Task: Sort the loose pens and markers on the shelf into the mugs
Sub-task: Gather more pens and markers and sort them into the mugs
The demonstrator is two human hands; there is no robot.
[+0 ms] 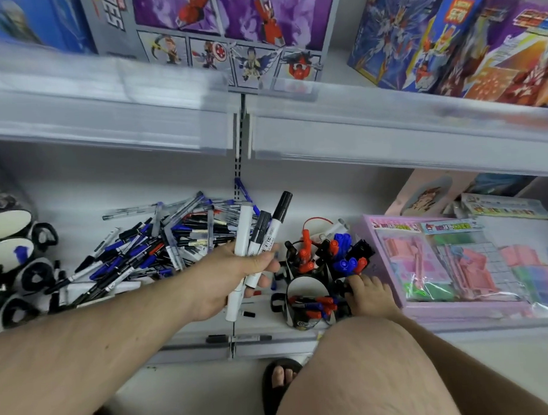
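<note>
A bare knee point(365, 368) fills the lower right of the head view, with a sandalled foot point(280, 381) on the floor beside it. Above them the left hand point(228, 280) reaches over the shelf point(297, 188), its grip clenched around a bundle of markers point(255, 248): white barrels with black caps, standing tilted up and to the right out of the fist, their lower ends sticking out beneath the palm. The right hand point(367, 294) rests against the near mug point(310, 302), fingers curled at its right edge; whether that grip truly clasps the mug cannot be told. That mug holds red and blue markers. Just behind it a far mug point(327, 252) is crammed with red, blue and black caps. The loose pile of pens point(162, 242) lies on the shelf left of the held bundle and behind the left wrist. Black-and-white mugs point(16, 247) sit at the far left, and a pink toy set point(455, 263) lies at the right.
</note>
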